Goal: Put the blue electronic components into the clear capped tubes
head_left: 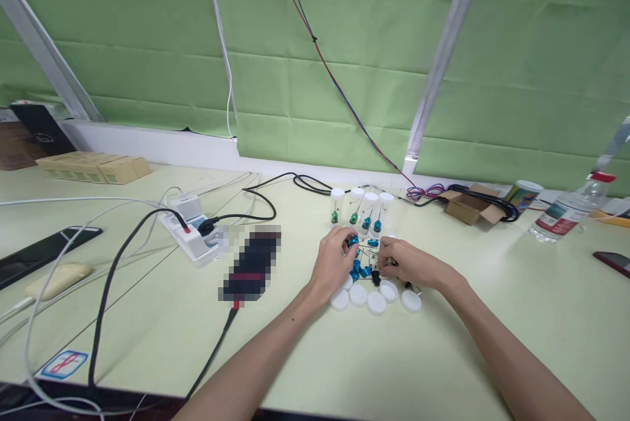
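My left hand (331, 257) is closed, with a blue metallic piece (353, 240) pinched between thumb and fingers. To its right my right hand (406, 262) has its fingers pressed together low over the table; what they hold, if anything, is hidden. Between the hands lie several more blue pieces with thin metal stems (365, 271) and a small black piece (376, 278). Just behind stands a row of clear tubes with white tops (337, 201), with green and blue stemmed pieces inside. Several loose white round caps (377, 303) lie in front of the hands.
Left of my arm are a phone-like pixelated device (252, 263) on a cable, a white power strip (194, 237) and another phone (44, 254). At right stand an open cardboard box (467, 206), a can (522, 197) and a water bottle (566, 211). Cables run along the back.
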The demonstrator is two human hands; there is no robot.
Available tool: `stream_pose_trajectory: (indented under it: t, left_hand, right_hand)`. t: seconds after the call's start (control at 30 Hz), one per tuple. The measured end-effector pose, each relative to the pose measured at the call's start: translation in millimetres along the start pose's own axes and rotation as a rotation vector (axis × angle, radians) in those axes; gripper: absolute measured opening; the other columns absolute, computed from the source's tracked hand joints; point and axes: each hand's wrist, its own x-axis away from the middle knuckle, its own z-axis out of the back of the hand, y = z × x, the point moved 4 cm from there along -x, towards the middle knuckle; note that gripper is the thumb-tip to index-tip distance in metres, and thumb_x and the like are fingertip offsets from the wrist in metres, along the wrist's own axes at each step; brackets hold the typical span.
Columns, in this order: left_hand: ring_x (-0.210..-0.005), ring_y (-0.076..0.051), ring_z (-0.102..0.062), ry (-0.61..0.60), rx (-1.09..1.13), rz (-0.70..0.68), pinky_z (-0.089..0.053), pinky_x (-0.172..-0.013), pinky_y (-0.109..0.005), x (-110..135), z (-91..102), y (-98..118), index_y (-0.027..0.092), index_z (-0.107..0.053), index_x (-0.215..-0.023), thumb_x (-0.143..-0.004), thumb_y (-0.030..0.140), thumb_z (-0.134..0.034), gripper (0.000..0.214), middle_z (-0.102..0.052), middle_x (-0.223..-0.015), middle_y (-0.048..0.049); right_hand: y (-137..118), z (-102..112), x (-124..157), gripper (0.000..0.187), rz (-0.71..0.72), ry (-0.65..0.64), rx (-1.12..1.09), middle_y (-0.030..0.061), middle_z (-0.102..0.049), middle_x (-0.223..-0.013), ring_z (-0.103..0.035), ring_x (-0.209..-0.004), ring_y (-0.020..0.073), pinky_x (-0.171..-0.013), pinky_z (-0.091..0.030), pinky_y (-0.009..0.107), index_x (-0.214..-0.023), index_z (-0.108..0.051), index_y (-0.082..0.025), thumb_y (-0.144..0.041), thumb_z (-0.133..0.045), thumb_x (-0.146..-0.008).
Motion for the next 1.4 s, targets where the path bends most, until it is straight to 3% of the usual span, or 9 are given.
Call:
stream_pose_trajectory:
  t: [0.57,0.7,1.13,1.4]
  left_hand:
    - [-0.062,-0.010,-0.051,-0.003,0.011,0.007,-0.046,-0.067,-0.024,-0.8,1.2,0.8,0.020,-0.062,-0.096,-0.081,0.011,-0.055,0.019,-0.060,-0.089,-0.0011]
    - [-0.062,-0.010,-0.051,-0.006,0.010,0.011,-0.046,-0.067,-0.025,-0.8,1.6,1.3,0.020,-0.062,-0.096,-0.081,0.012,-0.054,0.019,-0.061,-0.089,-0.0010]
    - [-0.063,-0.010,-0.052,-0.004,0.004,0.008,-0.046,-0.066,-0.025,-1.1,1.8,0.7,0.020,-0.062,-0.096,-0.081,0.012,-0.056,0.019,-0.062,-0.090,-0.0013]
    - [-0.063,-0.011,-0.052,-0.022,-0.006,0.007,-0.046,-0.066,-0.026,-0.8,-0.7,-1.4,0.020,-0.062,-0.096,-0.079,0.012,-0.056,0.019,-0.063,-0.091,-0.0015]
  right_hand:
    - [-1.9,6.9,-2.4,0.017,0.049,0.173,0.166,0.0056,-0.052,-0.091,-0.054,-0.079,0.0177,-0.069,-0.045,0.030,-0.079,-0.059,-0.018,-0.014,-0.047,-0.088]
    - [0.4,7.7,-3.1,0.016,0.026,0.181,0.155,0.0043,-0.051,-0.091,-0.052,-0.070,0.0153,-0.065,-0.044,0.030,-0.079,-0.057,-0.019,-0.014,-0.045,-0.089]
    - [-1.2,12.5,-2.9,0.021,0.037,0.233,0.117,0.0037,-0.055,-0.083,-0.051,-0.075,0.0172,-0.066,-0.040,0.028,-0.076,-0.049,-0.020,-0.007,-0.036,-0.087]
    - [-0.7,13.1,-3.5,0.017,0.025,0.285,0.066,0.0022,-0.058,-0.079,-0.050,-0.069,0.0165,-0.063,-0.039,0.028,-0.082,-0.048,-0.021,-0.015,-0.036,-0.093]
